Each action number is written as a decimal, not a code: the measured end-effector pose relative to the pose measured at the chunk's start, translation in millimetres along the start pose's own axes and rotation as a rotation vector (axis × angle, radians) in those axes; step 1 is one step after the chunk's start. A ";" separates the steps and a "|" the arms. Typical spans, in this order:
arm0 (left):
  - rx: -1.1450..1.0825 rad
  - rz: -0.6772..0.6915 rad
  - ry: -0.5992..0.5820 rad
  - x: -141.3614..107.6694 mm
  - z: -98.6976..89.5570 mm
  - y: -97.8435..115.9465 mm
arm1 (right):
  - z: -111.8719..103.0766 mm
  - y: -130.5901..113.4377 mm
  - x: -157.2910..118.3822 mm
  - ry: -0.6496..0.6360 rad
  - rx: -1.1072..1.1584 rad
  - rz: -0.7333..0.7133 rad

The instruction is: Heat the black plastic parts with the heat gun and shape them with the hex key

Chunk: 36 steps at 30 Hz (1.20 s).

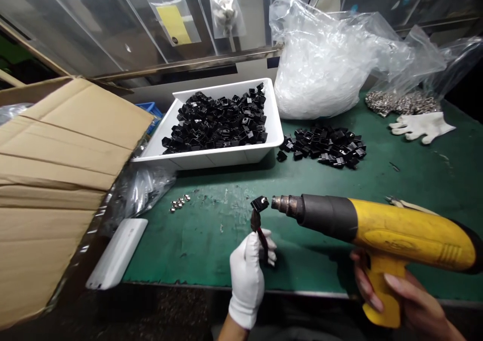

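Gripping a dark hand tool (255, 221): gloved L hand (246, 276), clamped around its handle. Tool tip carries 1 sm. blk housing (258, 203), held over the green tabletop (204, 245). Bare R hand (415, 301) is clamped on the grip of a yellow/blk heat gun (407, 233); nozzle (289, 206) faces L, just beside housing but apart from it. Rear: white tray (222, 158) w/ many blk housings (222, 122); loose pile (326, 145) of similar pcs. on tabletop, R of tray. Sm. metal pcs. (179, 203) lie near clear bag (145, 192).
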<state>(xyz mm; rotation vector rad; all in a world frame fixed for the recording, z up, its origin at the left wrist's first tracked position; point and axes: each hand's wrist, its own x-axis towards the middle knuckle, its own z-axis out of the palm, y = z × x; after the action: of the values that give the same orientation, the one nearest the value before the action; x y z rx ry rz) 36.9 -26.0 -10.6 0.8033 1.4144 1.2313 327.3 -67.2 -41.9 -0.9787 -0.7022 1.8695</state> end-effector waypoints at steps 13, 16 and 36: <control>-0.057 -0.034 -0.007 -1.6 0.8 -3.1 | 0.5 -0.5 -0.1 0.014 0.003 0.013; -0.052 -0.030 -0.015 -2.0 0.3 -4.2 | -2.4 0.2 -0.5 -0.002 -0.014 0.018; -0.095 -0.033 -0.014 -3.1 3.8 -5.5 | -8.9 5.9 -1.6 -0.013 0.022 0.021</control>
<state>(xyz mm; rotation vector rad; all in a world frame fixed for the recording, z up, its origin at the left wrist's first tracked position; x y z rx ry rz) 42.0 -29.3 -14.7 0.7188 1.3426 1.2557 332.7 -70.6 -50.7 -0.9643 -0.6807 1.8994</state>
